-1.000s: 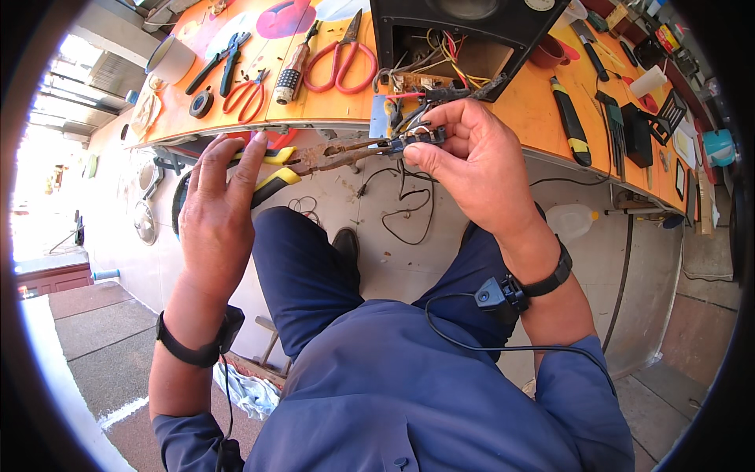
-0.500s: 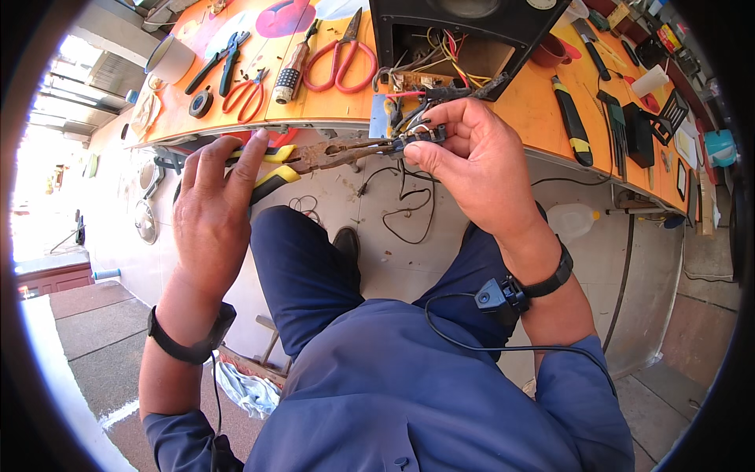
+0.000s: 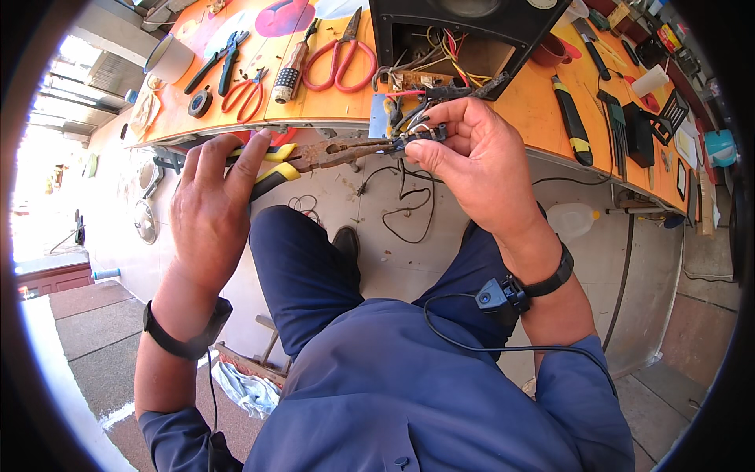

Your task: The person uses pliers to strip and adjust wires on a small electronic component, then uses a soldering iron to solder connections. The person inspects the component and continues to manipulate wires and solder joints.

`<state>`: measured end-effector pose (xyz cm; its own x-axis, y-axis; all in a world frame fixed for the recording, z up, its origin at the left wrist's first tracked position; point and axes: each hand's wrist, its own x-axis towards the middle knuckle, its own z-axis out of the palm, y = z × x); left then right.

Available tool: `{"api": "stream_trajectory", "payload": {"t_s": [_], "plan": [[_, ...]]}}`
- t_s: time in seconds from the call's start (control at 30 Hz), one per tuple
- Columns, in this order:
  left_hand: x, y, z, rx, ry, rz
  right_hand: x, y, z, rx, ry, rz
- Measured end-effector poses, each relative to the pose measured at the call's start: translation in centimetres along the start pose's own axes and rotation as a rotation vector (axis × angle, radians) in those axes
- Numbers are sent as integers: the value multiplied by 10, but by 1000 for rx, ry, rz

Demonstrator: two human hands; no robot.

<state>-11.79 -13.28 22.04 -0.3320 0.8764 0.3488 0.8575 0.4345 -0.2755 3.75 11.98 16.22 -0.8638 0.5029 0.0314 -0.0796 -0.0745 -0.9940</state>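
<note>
My left hand (image 3: pixel 208 197) is closed round the yellow-and-black handles of rusty long-nose pliers (image 3: pixel 321 156). Their narrow jaws reach right and meet a small dark part with wires (image 3: pixel 407 143), pinched between the thumb and fingers of my right hand (image 3: pixel 480 161). The part's exact kind is too small to make out. Wires lead from around it to a circuit board (image 3: pixel 421 81) at the opening of a black box-shaped cabinet (image 3: pixel 503 59), where red, yellow and black wires (image 3: pixel 452 59) hang out. My right fingers hide some of the part.
On the orange table (image 3: pixel 271 59) lie red-handled scissors (image 3: pixel 346 59), a screwdriver (image 3: pixel 292 71), small red pliers (image 3: pixel 245 98), black-handled pliers (image 3: pixel 224 63) and black tape (image 3: pixel 200 102). A yellow-and-black utility knife (image 3: pixel 572 122) lies to the right. A cable (image 3: pixel 409 212) trails on the floor.
My left wrist and forearm have shifted slightly left, and the pliers' handles have moved a little. The right hand stays almost still, pinching the dark part.
</note>
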Motion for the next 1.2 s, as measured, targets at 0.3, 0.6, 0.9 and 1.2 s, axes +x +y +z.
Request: {"api": "stream_trajectory", "payload": {"t_s": [0.3, 0.6, 0.9, 1.2], "plan": [[1, -4, 2, -1, 5, 24, 0, -2, -1, -21, -15, 1], [2, -9, 4, -17, 9, 57, 0, -3, 0, -29, -11, 4], [11, -9, -3, -119, -118, 11, 1, -3, -2, -25, -17, -1], [31, -21, -12, -41, -295, 113, 1, -2, -2, -25, -19, 11]]}}
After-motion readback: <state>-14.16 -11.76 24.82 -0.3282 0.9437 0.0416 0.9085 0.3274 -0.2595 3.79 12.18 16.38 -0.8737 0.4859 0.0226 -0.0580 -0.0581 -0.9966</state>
